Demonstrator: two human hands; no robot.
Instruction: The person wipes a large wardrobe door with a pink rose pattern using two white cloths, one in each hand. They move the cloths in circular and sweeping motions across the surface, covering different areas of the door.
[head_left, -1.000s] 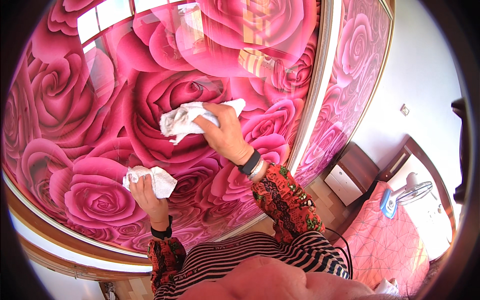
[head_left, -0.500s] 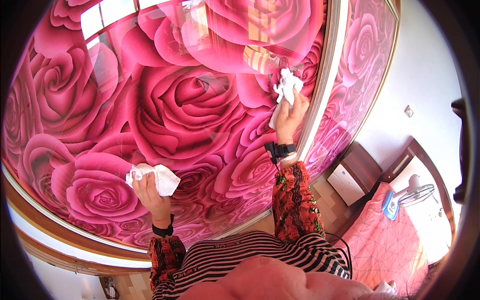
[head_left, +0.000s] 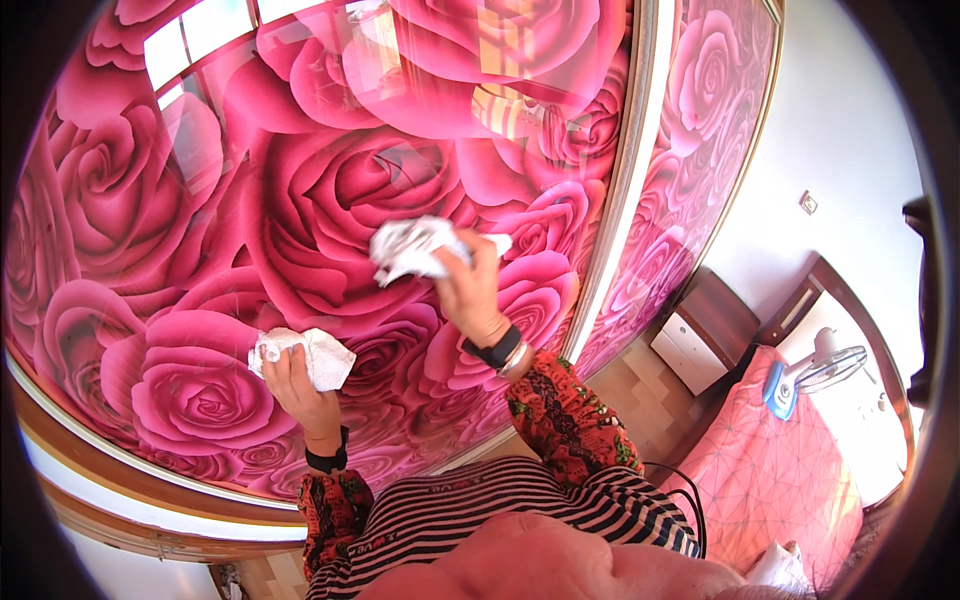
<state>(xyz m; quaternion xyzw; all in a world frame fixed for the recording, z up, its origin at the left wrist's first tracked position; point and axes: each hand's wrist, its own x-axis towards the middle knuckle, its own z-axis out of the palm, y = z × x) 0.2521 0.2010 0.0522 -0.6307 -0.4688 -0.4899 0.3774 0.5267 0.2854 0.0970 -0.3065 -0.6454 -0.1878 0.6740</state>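
A glossy panel (head_left: 200,240) printed with large pink roses fills the view before me. Against its lower part, my left hand (head_left: 297,390) presses a folded white cloth (head_left: 325,360), fingers closed over it. My right hand (head_left: 473,290) grips a second, crumpled white cloth (head_left: 415,248) near the panel's middle, over the big central rose. That cloth is slightly smeared by motion, and I cannot tell whether all of it touches the surface. Dark bands circle both wrists, below patterned red sleeves.
A pale frame strip (head_left: 632,160) divides this panel from another rose panel (head_left: 700,120) on the right. Beyond stand a brown and white bedside cabinet (head_left: 700,335) and a bed with a pink cover (head_left: 740,440), with a blue and white fan (head_left: 785,388) on it.
My right hand has swept its cloth leftward and down, from beside the frame strip to the panel's middle. My left hand and its cloth have stayed nearly in place.
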